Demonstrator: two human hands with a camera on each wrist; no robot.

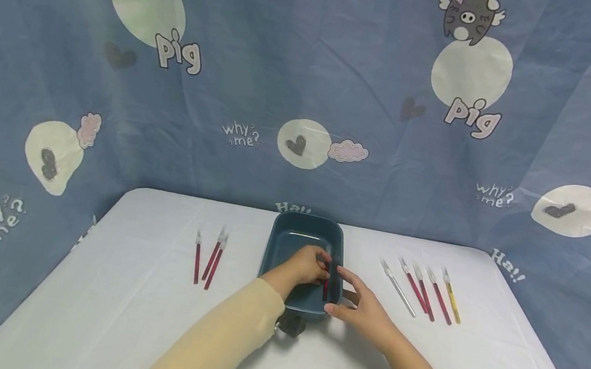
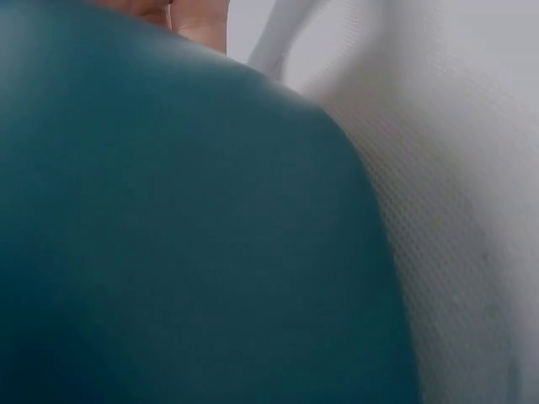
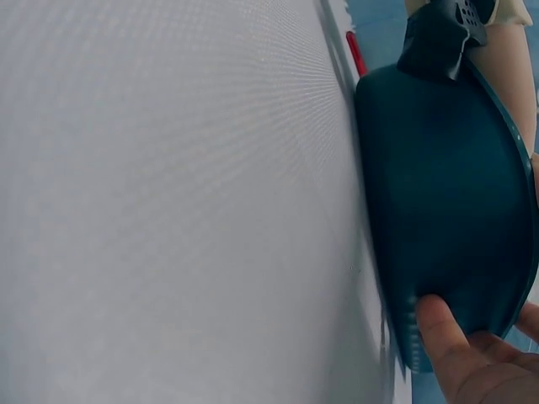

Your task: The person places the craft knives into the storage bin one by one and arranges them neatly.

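Observation:
A dark teal tray with rounded corners sits on the white table. My left hand reaches down into it, its fingers pinching a red craft knife along the inner right wall. The far end of that knife is partly covered by the fingers. My right hand rests against the tray's right side, fingers spread and touching the wall. From the right wrist view, one of its fingertips lies on the tray's outer wall. Tray wall fills most of the left wrist view.
Three red craft knives lie left of the tray. On the right lie several more, red ones, a silver one and a yellow one. A blue patterned cloth hangs behind the white table.

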